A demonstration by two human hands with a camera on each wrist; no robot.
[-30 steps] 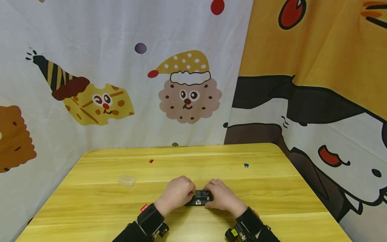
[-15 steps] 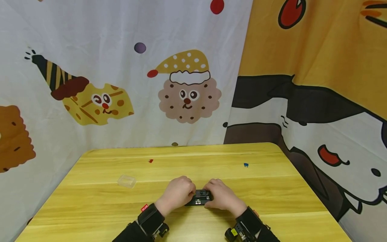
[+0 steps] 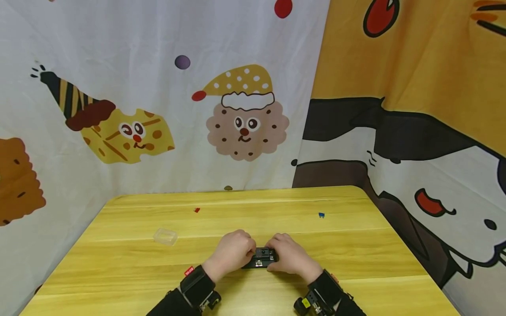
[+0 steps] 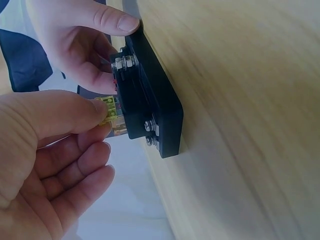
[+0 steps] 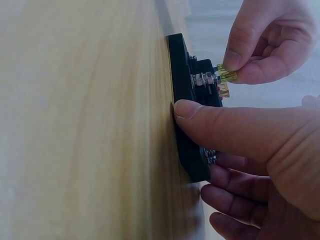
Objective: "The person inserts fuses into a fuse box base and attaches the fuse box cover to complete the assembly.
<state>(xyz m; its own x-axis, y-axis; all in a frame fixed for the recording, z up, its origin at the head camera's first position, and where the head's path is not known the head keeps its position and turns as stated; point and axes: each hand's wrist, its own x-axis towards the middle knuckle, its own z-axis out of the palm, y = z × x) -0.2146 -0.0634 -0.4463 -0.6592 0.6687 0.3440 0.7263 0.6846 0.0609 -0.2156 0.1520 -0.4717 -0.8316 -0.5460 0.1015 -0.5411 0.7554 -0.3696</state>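
Note:
A black fuse block with metal screw terminals lies on the table between both hands. In the left wrist view, my left hand pinches a yellow blade fuse between thumb and index finger, right at the top of the block. An amber fuse shows beside it in the right wrist view. A bit of red appears on the block's top, near the right hand's fingers. My right hand grips the block's right end, thumb along the near edge of its base and fingers behind.
On the wooden table, a small red piece lies at the back left and a small blue piece at the back right. A clear plastic box sits left of the hands. A printed curtain hangs behind the table.

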